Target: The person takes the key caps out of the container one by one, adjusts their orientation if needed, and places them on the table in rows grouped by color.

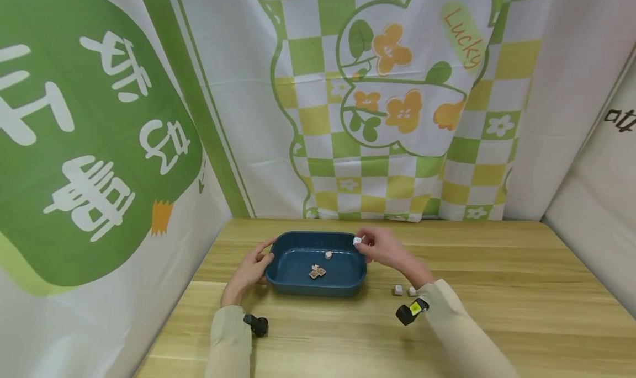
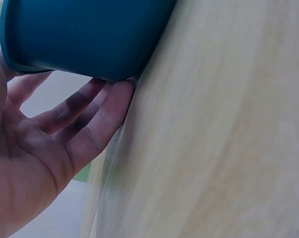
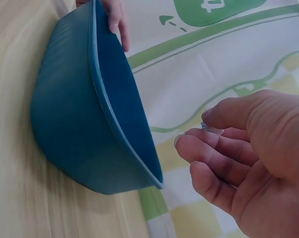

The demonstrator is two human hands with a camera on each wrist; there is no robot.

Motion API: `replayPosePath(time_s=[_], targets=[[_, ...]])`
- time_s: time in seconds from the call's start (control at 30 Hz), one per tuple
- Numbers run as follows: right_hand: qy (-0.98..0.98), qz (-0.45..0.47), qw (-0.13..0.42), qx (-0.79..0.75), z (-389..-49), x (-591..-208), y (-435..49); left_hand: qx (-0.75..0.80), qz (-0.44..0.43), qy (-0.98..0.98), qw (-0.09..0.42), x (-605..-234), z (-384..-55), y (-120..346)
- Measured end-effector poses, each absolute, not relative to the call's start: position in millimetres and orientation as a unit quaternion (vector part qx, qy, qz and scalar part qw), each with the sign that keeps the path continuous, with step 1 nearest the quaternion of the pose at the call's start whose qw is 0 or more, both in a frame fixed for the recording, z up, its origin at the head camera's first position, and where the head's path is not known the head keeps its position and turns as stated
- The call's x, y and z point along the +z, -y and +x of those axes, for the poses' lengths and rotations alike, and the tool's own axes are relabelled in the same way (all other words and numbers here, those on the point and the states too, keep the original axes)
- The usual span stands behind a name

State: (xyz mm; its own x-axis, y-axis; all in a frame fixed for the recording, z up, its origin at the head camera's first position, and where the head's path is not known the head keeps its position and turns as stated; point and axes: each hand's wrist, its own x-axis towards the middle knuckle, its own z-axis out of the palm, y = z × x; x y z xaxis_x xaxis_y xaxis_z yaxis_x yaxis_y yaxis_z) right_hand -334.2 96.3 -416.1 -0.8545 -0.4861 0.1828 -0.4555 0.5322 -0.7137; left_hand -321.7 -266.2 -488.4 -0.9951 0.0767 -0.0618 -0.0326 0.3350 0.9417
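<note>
A dark blue rectangular basin [image 1: 318, 291] stands on the wooden table. My left hand [image 1: 249, 270] grips its left end, thumb at the rim and other fingers against the outer wall, as the left wrist view shows. Between thumb and fingertips, my right hand [image 1: 382, 248] pinches a small white cube [image 1: 357, 240] with a faint mark, above the basin's right rim. In the right wrist view the fingers mostly hide this cube [image 3: 205, 126]. Inside the basin lie a pale cube [image 1: 328, 255] and a cluster of small pieces, some with brown faces [image 1: 314, 275].
Two more white cubes, one at left [image 1: 398, 290] and one partly beside the right sleeve [image 1: 412, 291], rest on the table [image 1: 318, 339] right of the basin. A patterned cloth [image 1: 328, 140] hangs behind the table's far edge, with printed cloth walls on both sides.
</note>
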Motion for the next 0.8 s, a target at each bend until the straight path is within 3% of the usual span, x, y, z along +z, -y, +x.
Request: replayPosePath(time_s=[0.8], targets=[[-0.89, -0.253, -0.005, -0.379, -304.2, -423.3, -156.4, 0.562, 0.009, -0.825, 0.048, -488.3, -319.3, 267.7]])
